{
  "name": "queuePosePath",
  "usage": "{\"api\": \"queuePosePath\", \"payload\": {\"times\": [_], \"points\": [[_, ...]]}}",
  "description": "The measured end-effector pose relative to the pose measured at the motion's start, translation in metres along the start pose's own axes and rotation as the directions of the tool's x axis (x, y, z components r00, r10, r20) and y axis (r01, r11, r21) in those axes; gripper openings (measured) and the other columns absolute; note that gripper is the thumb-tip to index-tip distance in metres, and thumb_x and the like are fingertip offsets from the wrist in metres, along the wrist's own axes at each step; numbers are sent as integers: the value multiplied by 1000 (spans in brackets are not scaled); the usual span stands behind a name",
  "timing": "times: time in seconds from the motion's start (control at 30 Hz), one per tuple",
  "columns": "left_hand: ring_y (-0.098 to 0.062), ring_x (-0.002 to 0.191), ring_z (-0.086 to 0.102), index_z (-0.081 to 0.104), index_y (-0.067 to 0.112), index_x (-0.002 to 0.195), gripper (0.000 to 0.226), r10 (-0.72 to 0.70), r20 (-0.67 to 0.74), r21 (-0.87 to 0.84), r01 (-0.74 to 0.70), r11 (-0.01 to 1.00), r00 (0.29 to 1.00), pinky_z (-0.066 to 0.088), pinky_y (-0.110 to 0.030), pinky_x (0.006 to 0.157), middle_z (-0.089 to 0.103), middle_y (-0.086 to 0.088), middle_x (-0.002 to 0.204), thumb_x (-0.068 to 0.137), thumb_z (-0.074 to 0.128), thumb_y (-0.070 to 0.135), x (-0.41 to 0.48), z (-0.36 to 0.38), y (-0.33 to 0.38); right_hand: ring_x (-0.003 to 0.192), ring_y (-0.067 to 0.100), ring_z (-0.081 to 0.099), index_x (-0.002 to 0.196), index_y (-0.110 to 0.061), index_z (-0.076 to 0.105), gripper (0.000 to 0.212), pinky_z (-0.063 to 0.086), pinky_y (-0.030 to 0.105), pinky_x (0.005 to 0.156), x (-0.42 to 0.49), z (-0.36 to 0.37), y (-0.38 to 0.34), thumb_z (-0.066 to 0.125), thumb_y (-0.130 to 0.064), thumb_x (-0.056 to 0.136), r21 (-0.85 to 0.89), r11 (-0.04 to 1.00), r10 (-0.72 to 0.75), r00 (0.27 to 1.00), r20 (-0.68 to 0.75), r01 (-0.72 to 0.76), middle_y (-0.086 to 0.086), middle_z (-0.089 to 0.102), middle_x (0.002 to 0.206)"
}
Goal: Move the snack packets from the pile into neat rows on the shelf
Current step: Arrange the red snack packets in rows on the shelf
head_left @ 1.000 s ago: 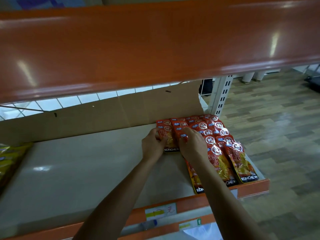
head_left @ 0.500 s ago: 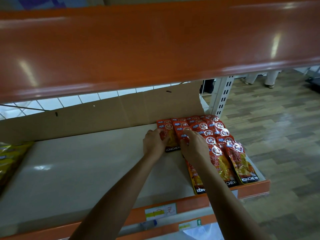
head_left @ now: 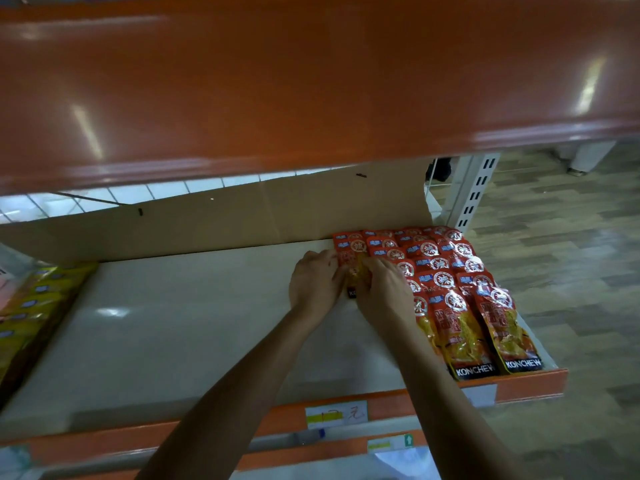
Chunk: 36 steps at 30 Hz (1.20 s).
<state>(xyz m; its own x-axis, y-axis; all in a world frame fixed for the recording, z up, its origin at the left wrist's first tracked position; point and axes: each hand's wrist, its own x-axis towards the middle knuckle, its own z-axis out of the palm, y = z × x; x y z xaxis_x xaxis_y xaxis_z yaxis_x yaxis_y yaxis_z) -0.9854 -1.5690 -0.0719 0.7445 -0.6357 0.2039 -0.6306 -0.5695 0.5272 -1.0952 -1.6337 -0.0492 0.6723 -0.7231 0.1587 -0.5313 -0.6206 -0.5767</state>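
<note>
Evidently, in the head view, both your hands met on one glossy red-and-yellow foil snack packet (head_left: 350, 258) near the back of the white shelf (head_left: 173, 323). Your left hand (head_left: 313, 282) gripped its left edge, and your right hand (head_left: 384, 292) curled over its lower half. It lay just left of the rows of matching red packets (head_left: 450, 289), close to the brown cardboard back panel (head_left: 242, 216). I judged the packet light, soft and slippery, best held by its flat sealed edges rather than the filled middle.
</note>
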Motion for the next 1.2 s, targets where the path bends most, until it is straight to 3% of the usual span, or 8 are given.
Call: {"api": "queuePosePath", "payload": {"times": [0.07,0.23,0.63,0.8,0.9,0.97,1.1,1.2], "points": [[-21,110,55,56,20,130,39,33,-16,35,-33,999,999,47,-31,87,60,-6,122,94,54,37,-9,-11,-11,117,24,49,118,-10,57,26,38,30,95,-3,10,-13,52,-19,94,-9,1000,-22,1000,21,22,6,57,124],[-22,117,50,55,21,133,41,-13,-65,76,18,997,998,46,-32,93,57,-5,129,94,53,35,-32,-48,-53,136,18,34,139,-17,46,44,26,28,111,-18,42,-62,51,-18,95,5,993,-119,985,121,119,0,45,144],[-29,110,56,63,18,123,38,-212,-285,83,245,966,935,48,-39,90,63,-7,119,91,55,38,-119,-188,-221,133,21,39,137,-12,49,44,30,28,109,-97,146,-234,53,-15,93,95,940,-342,915,213,329,5,51,140],[-40,95,59,67,14,113,35,-271,-372,124,337,934,888,48,-42,78,66,-15,106,85,61,34,-161,-246,-291,124,29,47,128,-8,57,42,32,29,103,-137,194,-308,58,-9,86,137,904,-426,874,232,405,12,58,130],[-39,104,56,64,17,120,38,-334,-385,100,399,912,860,48,-44,83,64,-14,112,88,59,35,-189,-279,-327,108,34,57,110,-9,65,30,42,34,88,-161,224,-349,58,-10,81,161,880,-473,848,239,446,13,66,110],[-36,111,53,61,18,126,40,-367,-394,96,435,895,843,45,-42,89,62,-12,120,91,58,35,-203,-295,-351,106,35,58,111,-7,65,28,45,37,85,-175,240,-374,57,-10,84,209,867,-495,832,251,452,15,66,110],[-32,117,50,57,19,131,43,-431,-432,70,506,860,792,43,-39,95,59,-10,128,92,57,37,-226,-322,-391,120,33,50,126,-4,57,42,35,36,101,-193,269,-417,58,-7,84,192,833,-553,765,330,519,15,59,127],[-30,122,47,54,19,134,45,-479,-454,39,553,832,752,42,-39,98,56,-9,132,93,56,38,-236,-339,-419,122,29,48,129,-7,55,43,32,32,102,-200,290,-447,59,-9,86,197,807,-588,723,363,557,11,57,129]]}}
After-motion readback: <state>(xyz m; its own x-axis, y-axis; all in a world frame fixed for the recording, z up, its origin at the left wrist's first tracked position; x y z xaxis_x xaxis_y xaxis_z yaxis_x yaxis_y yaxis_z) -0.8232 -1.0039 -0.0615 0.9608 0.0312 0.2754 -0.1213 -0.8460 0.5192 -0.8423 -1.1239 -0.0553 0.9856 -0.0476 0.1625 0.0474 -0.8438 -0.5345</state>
